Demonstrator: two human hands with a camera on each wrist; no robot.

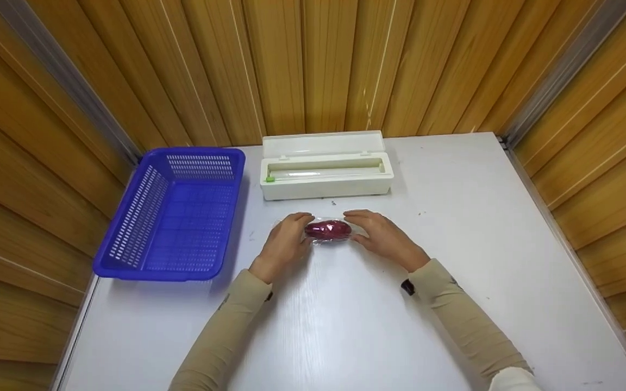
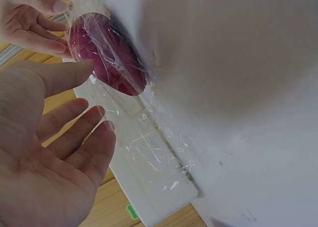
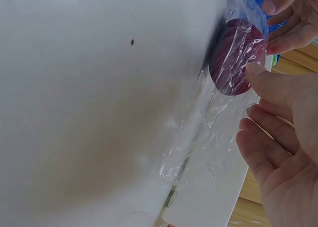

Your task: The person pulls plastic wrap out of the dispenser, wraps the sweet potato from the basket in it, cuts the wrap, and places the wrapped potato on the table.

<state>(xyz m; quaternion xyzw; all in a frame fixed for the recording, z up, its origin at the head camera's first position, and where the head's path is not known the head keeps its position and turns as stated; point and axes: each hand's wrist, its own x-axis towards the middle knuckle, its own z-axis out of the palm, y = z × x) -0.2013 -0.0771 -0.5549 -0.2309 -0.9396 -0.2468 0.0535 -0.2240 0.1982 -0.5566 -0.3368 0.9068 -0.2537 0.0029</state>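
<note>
A blue basket (image 1: pixel 174 217) is seen standing on the white table (image 1: pixel 454 228) with nothing in it; beside it a white film dispenser box (image 1: pixel 325 174) is lying with its lid raised and a roll inside. Just in front of the box, a purple sweet potato (image 1: pixel 328 229) is being flanked by the left hand (image 1: pixel 285 244) and right hand (image 1: pixel 381 235), fingers relaxed and straight, touching its ends. Only in the wrist views is the cling film (image 2: pixel 149 152) over the potato being shown clearly.
</note>
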